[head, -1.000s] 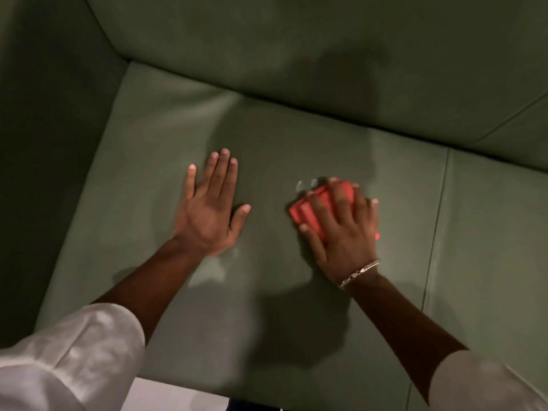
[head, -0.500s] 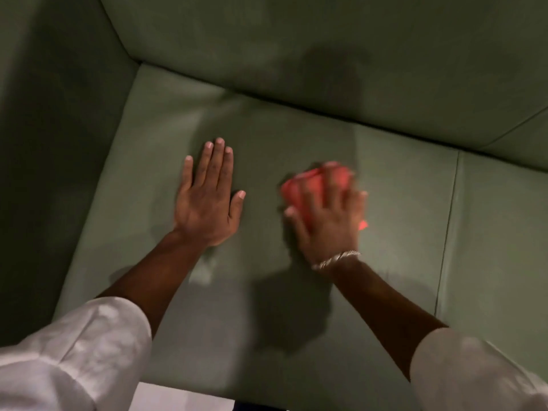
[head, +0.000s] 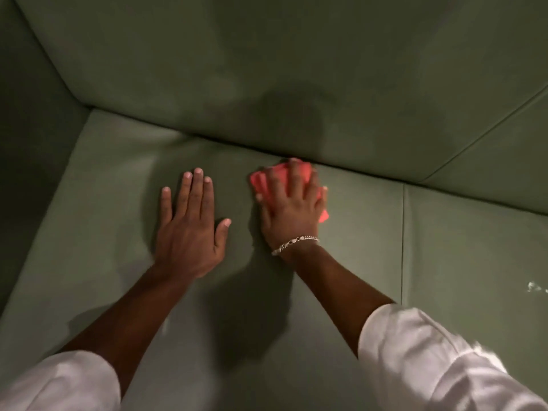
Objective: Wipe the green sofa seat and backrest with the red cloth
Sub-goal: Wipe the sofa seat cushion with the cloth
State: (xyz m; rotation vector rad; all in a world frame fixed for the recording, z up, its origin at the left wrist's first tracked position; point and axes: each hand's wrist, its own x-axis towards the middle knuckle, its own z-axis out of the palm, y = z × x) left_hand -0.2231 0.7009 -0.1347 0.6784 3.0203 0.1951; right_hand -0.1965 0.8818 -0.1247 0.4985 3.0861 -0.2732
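The green sofa seat (head: pixel 98 209) fills the lower part of the view, and the backrest (head: pixel 267 69) rises behind it. My right hand (head: pixel 293 209) presses the crumpled red cloth (head: pixel 267 180) flat on the seat, right at the crease where seat and backrest meet. Most of the cloth is hidden under the fingers; red shows at the left and at the lower right. My left hand (head: pixel 189 229) lies flat on the seat, palm down and fingers apart, a little left of the cloth, holding nothing.
The sofa's left armrest (head: pixel 26 149) closes off the left side. A seam (head: pixel 403 247) splits the seat into two cushions on the right. A small shiny speck (head: pixel 533 287) lies on the right cushion. White sleeves cover both forearms near the bottom edge.
My right hand has pushed the red cloth away from me across the seat, up to the crease below the backrest. My left hand has stayed flat on the seat.
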